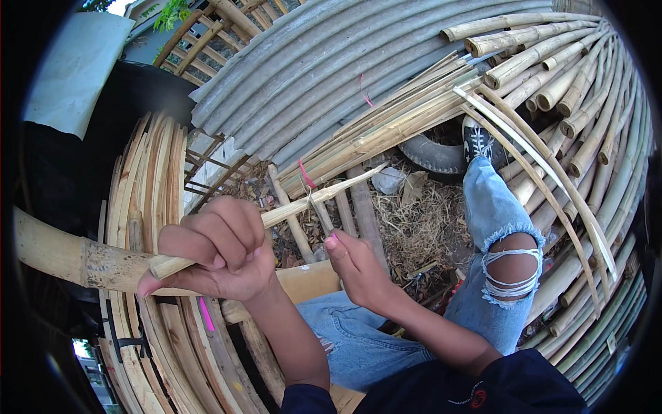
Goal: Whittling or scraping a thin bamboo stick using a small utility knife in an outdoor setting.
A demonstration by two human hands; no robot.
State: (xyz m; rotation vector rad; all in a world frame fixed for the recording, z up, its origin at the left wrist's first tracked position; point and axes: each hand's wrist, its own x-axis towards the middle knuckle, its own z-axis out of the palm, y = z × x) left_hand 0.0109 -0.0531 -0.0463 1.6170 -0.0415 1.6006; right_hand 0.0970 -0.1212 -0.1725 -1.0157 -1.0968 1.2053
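Note:
My left hand point(224, 248) is closed round the thick end of a pale split bamboo stick point(286, 210), which slants away to the upper right and thins to a point. In my right hand point(360, 270) is a knife point(321, 217); its handle is mostly hidden by my fingers. The knife's narrow blade points up and away and meets the stick about midway along. Behind my left hand a thick bamboo pole point(83, 261) runs in from the left, passing close to the stick's butt end.
Cut bamboo strips point(162, 165) are stacked at the left. A bundle of split bamboo point(386, 131) lies ahead, beside corrugated sheets point(303, 62). Bamboo poles point(586, 124) fill the right side, with long thin strips point(552, 169) across them. A tyre point(431, 157) sits near my shoe point(477, 141).

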